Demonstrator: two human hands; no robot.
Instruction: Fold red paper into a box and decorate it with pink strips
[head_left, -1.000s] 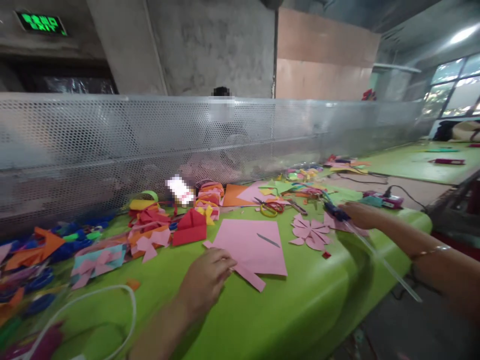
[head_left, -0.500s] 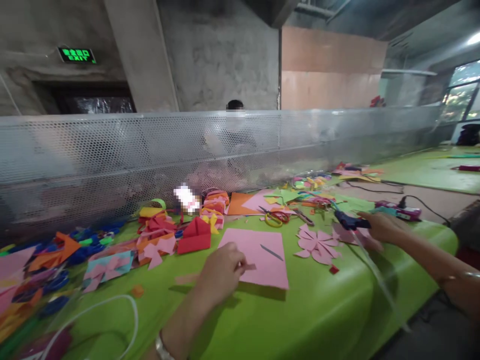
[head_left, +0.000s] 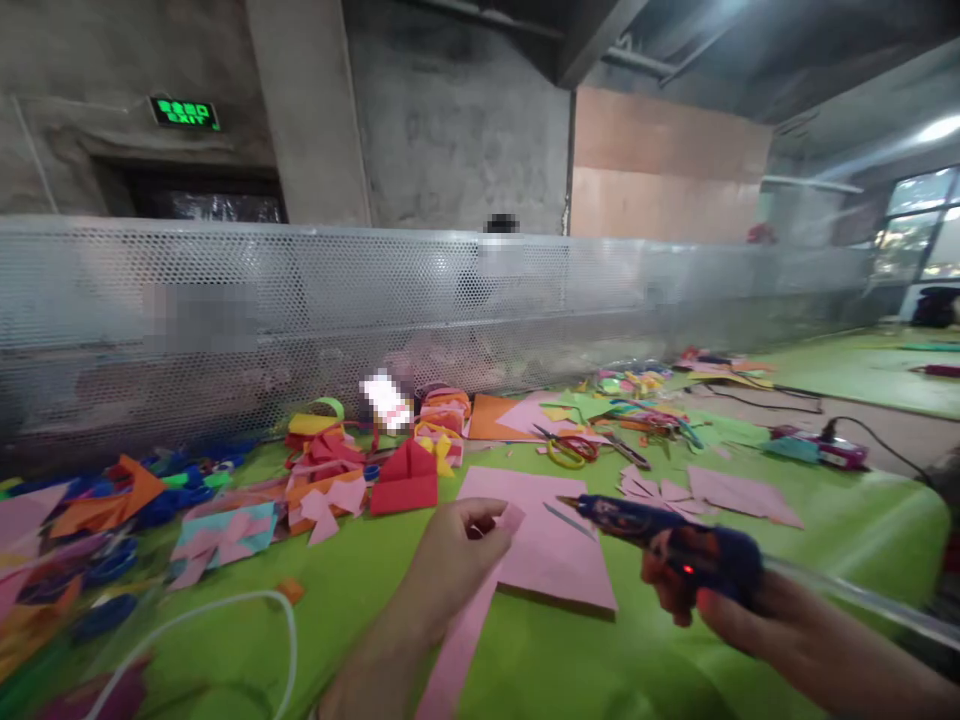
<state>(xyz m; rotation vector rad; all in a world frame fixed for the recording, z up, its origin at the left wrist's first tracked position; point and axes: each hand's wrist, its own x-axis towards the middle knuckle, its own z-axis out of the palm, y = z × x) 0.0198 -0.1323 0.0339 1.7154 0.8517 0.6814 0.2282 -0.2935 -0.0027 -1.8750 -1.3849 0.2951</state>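
Observation:
My left hand [head_left: 469, 560] pinches one end of a pink paper strip [head_left: 466, 640], which hangs down toward the front edge of the view. My right hand [head_left: 720, 605] is wrapped round a dark blue glue gun [head_left: 675, 535] with a small red light lit. The gun's nozzle points left, a short way from the strip's held end. Under the two lies a square pink paper sheet [head_left: 555, 560], with a thin grey piece [head_left: 570, 518] resting on it. Behind the gun, a pink paper flower [head_left: 660, 490] is partly hidden.
Yellow-and-red-handled scissors [head_left: 566, 450] lie behind the sheet. A red folded paper piece [head_left: 405, 480] and paper bows [head_left: 225, 540] lie to the left. A purple box [head_left: 841, 452] with a cable stands at right. A perforated metal screen [head_left: 420, 300] runs along the back; a person sits beyond it.
My right hand has brought the glue gun from the right side to near my left hand. My left hand has lifted the strip's end and turned the strip toward me.

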